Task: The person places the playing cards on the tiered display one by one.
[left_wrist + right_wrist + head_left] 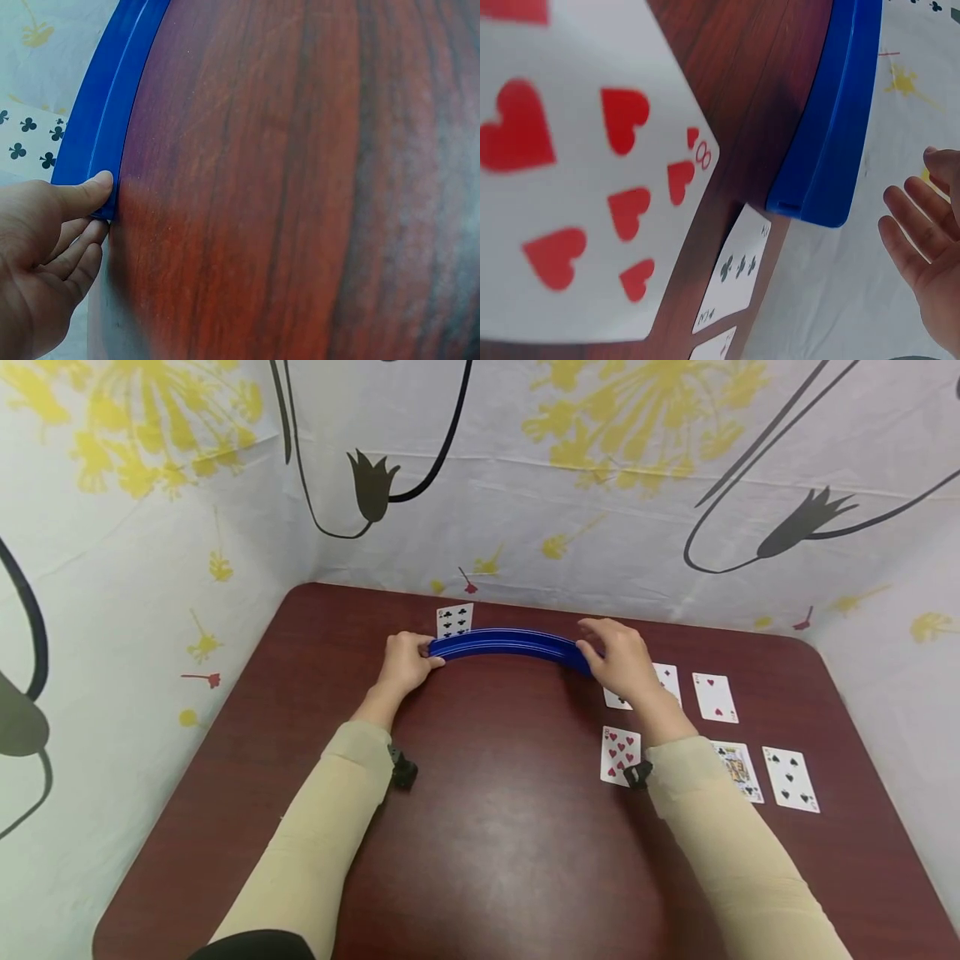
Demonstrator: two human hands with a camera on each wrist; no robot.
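Two hands [405, 662] [622, 662] apart, blue rack [510, 642] between

By the head camera, above and behind the grip, the dark-red wooden table [487, 827] was viewed forward and downward. By the wrist cameras, bare left hand [405, 662] and right hand [624, 662] were faced closely; the curved blue plastic rack [510, 643] was shared by all three.

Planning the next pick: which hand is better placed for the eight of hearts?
Probably the right hand: it holds nothing and is nearer the eight of hearts, while the left hand pinches one end of the blue curved holder.
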